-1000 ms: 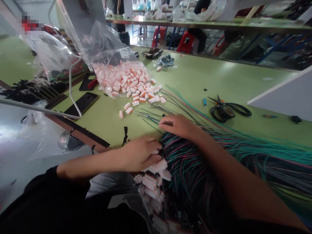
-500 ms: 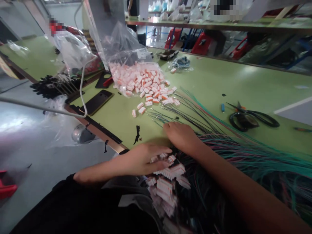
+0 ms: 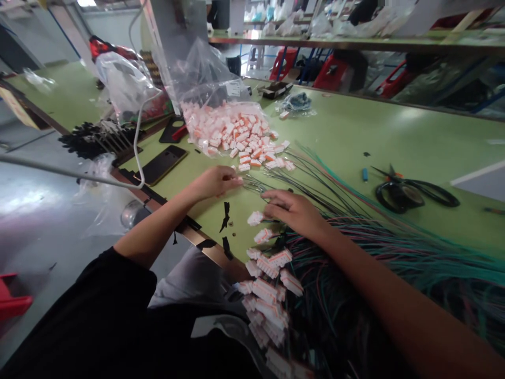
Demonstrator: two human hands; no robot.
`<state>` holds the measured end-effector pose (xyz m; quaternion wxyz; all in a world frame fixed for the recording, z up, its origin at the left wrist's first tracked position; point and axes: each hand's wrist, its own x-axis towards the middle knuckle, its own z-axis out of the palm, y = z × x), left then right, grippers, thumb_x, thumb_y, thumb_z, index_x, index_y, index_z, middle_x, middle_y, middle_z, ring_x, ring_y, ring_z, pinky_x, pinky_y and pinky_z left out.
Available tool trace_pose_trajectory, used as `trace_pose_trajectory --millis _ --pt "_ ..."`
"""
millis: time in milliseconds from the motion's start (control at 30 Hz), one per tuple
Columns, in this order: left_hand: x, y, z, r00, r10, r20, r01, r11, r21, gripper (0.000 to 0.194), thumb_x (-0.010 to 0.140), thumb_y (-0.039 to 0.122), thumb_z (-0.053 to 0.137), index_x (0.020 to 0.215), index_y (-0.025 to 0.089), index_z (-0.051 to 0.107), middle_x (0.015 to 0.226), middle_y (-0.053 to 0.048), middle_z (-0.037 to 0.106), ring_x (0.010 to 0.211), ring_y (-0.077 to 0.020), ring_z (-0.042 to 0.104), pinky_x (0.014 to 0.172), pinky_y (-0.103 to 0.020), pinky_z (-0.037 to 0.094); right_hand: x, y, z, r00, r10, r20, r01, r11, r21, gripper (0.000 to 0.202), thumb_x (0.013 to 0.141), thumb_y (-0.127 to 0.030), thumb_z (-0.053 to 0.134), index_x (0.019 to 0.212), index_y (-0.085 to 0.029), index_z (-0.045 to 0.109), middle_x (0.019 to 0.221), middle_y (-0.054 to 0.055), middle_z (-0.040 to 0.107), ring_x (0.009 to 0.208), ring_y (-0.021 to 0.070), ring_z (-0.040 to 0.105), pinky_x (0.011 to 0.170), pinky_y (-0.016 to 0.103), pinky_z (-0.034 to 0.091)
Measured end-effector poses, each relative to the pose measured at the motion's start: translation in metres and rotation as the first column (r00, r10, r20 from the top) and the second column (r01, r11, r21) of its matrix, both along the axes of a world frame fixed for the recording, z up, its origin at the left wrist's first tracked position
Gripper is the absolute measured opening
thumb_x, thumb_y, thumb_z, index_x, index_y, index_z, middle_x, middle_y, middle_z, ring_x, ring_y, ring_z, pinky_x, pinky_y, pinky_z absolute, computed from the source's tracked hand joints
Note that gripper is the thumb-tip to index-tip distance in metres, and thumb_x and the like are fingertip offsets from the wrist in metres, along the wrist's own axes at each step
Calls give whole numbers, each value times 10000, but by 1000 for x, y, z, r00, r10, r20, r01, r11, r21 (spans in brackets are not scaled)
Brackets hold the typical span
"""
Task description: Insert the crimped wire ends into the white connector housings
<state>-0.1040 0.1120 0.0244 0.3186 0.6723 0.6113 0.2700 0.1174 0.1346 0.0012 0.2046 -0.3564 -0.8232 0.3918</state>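
My left hand [image 3: 216, 183] pinches a small white-and-orange connector [image 3: 236, 181] just below the loose pile of connectors [image 3: 244, 131]. To its right, my right hand [image 3: 294, 208] rests with bent fingers near the ends of thin dark wires [image 3: 258, 184]; whether anything sits between its fingertips is hard to tell. Under that hand, connectors joined to wires [image 3: 268, 295] lie stacked at the table's front edge. A thick bundle of green, red and black wires [image 3: 374, 245] runs off to the right beneath my right forearm.
A phone [image 3: 162, 164] lies at the left, behind a bent grey metal rod [image 3: 136, 142]. Black scissors and a tape roll [image 3: 402, 195] are at the right. Black tape scraps [image 3: 225, 217] lie near the front edge. A clear bag [image 3: 205, 73] covers part of the pile.
My left hand has moved up and away from the stacked connectors to beside the pile, where it now holds a connector. My right hand has shifted slightly, its fingers less tucked.
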Motion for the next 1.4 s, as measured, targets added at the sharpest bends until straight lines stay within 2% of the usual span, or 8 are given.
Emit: trace_pose_trajectory --millis 67,133,267,433,900,1033,1133,1400 --pt "15 0 -1 941 -9 339 69 984 -163 326 893 333 430 634 153 513 442 36 455 400 -73 463 428 -193 366 1 -2 1 988 -51 -144 28 987 -156 263 757 -339 532 966 -186 576 699 11 650 647 141 611 636 281 469" --pt "30 3 -5 838 41 544 113 962 -247 359 923 322 376 643 144 515 463 21 498 362 -64 458 357 -177 331 1 -3 2 974 -107 -199 63 975 -215 216 741 -358 553 870 -187 577 638 -8 611 581 124 574 591 269 457" --pt "49 12 -12 718 127 684 150 932 -330 371 941 287 363 630 137 497 465 26 511 280 -24 363 282 -155 225 3 -3 5 972 -141 -188 120 986 -117 176 714 -342 572 774 -180 602 641 -14 575 550 97 490 549 246 396" --pt "51 12 -12 608 132 783 192 933 -306 299 939 243 372 715 121 527 562 14 559 304 -19 413 271 -151 227 4 -2 7 989 -103 -106 112 990 84 174 746 -324 519 725 -184 620 630 -14 563 568 98 452 559 240 351" --pt "61 5 -10 689 127 714 138 943 -302 249 944 248 376 883 120 580 505 54 495 361 -33 474 339 -132 350 2 -6 2 979 -199 40 179 940 291 115 695 -229 462 591 -196 500 509 -35 461 505 92 386 532 232 287" --pt "54 3 -8 665 106 739 208 925 -319 139 883 159 484 968 124 588 590 31 551 476 -57 557 429 -155 446 3 -5 0 970 -233 65 195 913 359 110 697 -218 462 591 -200 487 524 -27 482 512 98 401 541 234 295" --pt "49 4 -12 648 73 758 267 910 -317 237 784 88 581 1019 115 581 626 29 573 535 -69 590 493 -166 479 3 -4 -2 967 -239 90 187 902 389 103 698 -214 462 597 -205 485 542 -19 506 521 106 412 544 237 303" --pt "48 6 -17 606 169 778 246 890 -385 242 786 80 562 1027 108 551 634 20 594 529 -73 615 513 -156 491 3 -5 -4 957 -244 154 135 850 508 161 744 -195 417 640 -194 540 623 24 564 596 133 464 589 252 318"
